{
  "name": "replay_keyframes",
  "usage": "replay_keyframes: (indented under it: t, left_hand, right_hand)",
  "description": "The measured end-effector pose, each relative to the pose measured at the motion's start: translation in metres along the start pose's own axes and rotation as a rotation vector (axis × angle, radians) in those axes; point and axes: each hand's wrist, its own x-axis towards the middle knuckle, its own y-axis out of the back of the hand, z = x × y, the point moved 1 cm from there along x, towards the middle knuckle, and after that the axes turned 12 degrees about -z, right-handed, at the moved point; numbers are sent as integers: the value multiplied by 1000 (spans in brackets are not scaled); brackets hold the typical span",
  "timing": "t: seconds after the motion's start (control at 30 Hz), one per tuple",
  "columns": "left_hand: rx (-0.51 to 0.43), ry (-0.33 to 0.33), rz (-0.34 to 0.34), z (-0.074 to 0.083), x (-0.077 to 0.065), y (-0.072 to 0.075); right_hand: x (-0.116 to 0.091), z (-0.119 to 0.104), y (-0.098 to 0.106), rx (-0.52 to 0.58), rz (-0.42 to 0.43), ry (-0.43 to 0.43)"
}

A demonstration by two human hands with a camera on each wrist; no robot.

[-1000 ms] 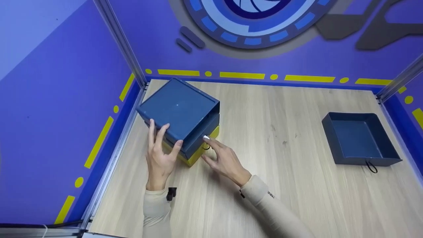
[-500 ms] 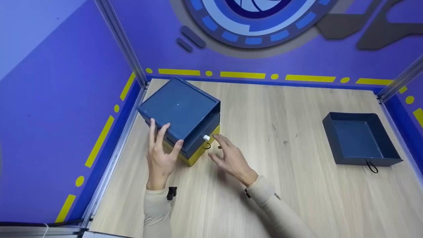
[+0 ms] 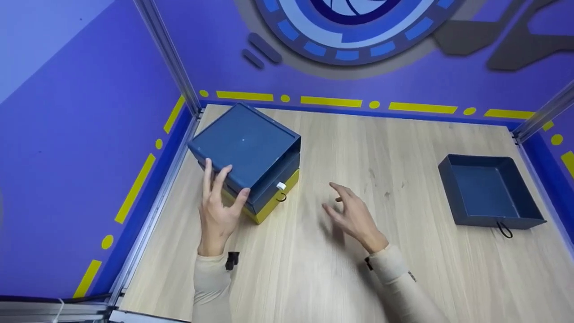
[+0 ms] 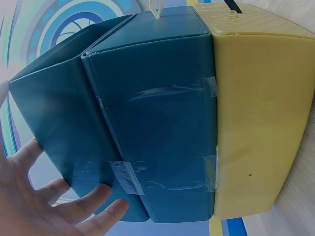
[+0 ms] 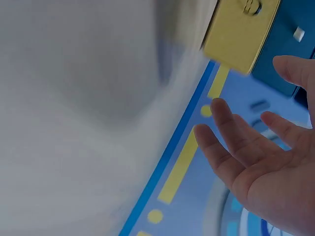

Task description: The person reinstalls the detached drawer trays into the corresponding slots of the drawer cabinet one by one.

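A stack of small drawer units stands at the left of the table in the head view. Its top dark blue casing has a hollow front with no drawer in it. Under that is a dark blue drawer unit with a white loop pull, and a yellow drawer unit with a black loop pull is lowest. My left hand rests its spread fingers against the top casing's side, thumb by the front corner. Away to the stack's right, my right hand hovers over the table with loosely bent fingers, holding nothing.
A dark blue drawer lies upright and empty at the table's right, its black loop pull toward me. Clear tape crosses the blue units' side. Printed walls enclose the wooden table at left, back and right.
My right hand has left the white pull on the middle drawer and moved off to the right. The left hand keeps its place on the stack.
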Motion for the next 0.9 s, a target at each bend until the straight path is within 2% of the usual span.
replay_keyframes:
  t: [0.4,0.63,0.9]
  left_hand:
    - [5,7,-15,0,1,0]
    - [-4,-4,-1,0,0,1]
    - [3,-9,7,-1,0,0]
  right_hand:
    - [-50,50,23,4,56,-131]
    - [-72,73,49,2,112,-183]
    - [-103,101,77,4,122,-322]
